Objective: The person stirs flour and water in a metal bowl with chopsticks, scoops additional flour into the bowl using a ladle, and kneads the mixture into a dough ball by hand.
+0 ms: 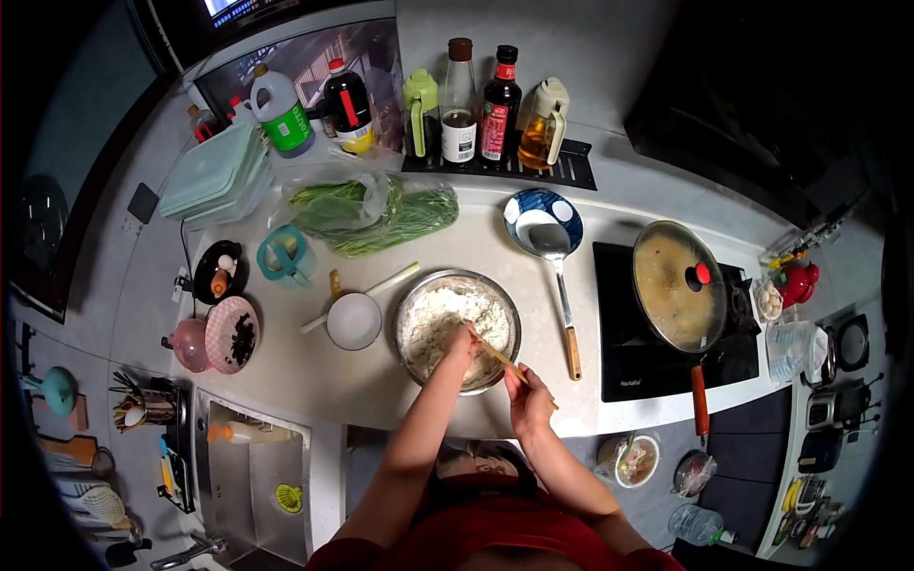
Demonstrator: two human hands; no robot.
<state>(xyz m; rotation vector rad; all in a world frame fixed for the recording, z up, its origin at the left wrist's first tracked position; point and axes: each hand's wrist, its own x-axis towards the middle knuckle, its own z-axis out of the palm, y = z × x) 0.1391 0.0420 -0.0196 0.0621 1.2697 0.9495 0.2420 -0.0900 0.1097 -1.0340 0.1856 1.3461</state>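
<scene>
A steel mixing bowl [515, 333] holds shaggy white dough [447, 319] with loose flour. My right hand [530, 398], at the bowl's near right rim, is closed around wooden chopsticks [498, 358] that slant into the bowl. Over the dough, my left hand [461, 347] is closed about the chopsticks' lower end; its fingertips are partly hidden. Left of the bowl stands a white bowl [354, 322], with a spring onion stalk [392, 278] lying behind it. On the right, a spatula [566, 305] leans with its blade in a blue patterned bowl [517, 211].
A lidded pan [678, 285] sits on the black cooktop [628, 371] at right. Bagged green vegetables [381, 214] and bottles [459, 114] line the back. A teal jug [285, 255], a pink strainer [221, 328] and the sink [228, 495] are at left.
</scene>
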